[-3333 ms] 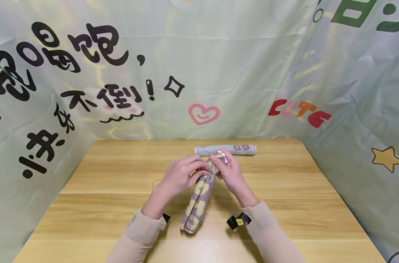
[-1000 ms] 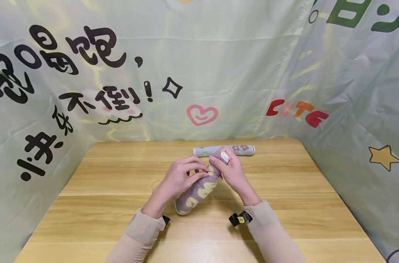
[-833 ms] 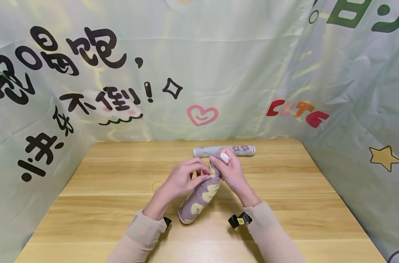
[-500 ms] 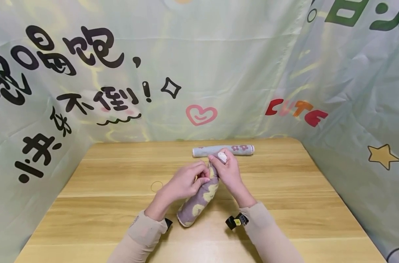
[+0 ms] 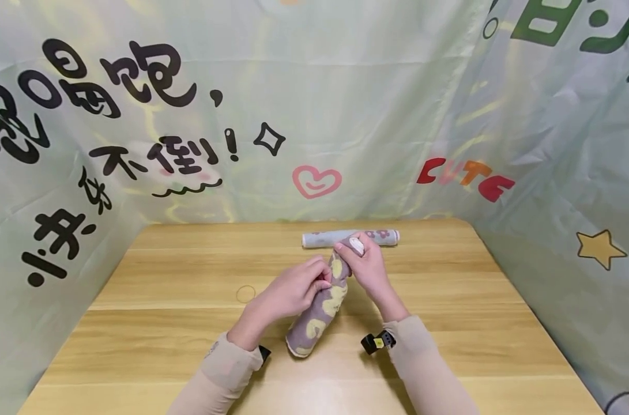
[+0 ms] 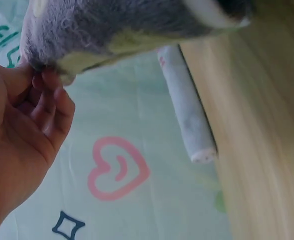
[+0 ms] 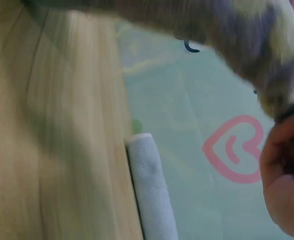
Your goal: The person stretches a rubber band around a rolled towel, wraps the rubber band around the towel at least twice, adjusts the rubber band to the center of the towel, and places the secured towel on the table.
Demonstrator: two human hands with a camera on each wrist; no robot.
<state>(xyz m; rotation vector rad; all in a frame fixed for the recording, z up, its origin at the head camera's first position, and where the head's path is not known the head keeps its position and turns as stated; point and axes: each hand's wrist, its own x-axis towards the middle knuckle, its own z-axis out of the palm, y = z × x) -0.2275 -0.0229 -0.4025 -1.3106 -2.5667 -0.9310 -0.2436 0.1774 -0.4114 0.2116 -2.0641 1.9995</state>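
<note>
The purple roll (image 5: 314, 318) is apparently being shaped, gripped by the right hand (image 5: 369, 268) and pinched by the left hand (image 5: 296, 286). Steady support seems required next.

The purple roll (image 5: 316, 320) has yellow patches, the pale-blue roll (image 5: 332, 237) mauve flowers.

The towel (image 5: 320, 308) I hold is rolled into a fuzzy tube, purple with yellow patches, white showing at its narrower, bent upper end; it slants over the middle of the desk (image 5: 485, 340), that end toward the back edge, the fuller one nearer me
</note>
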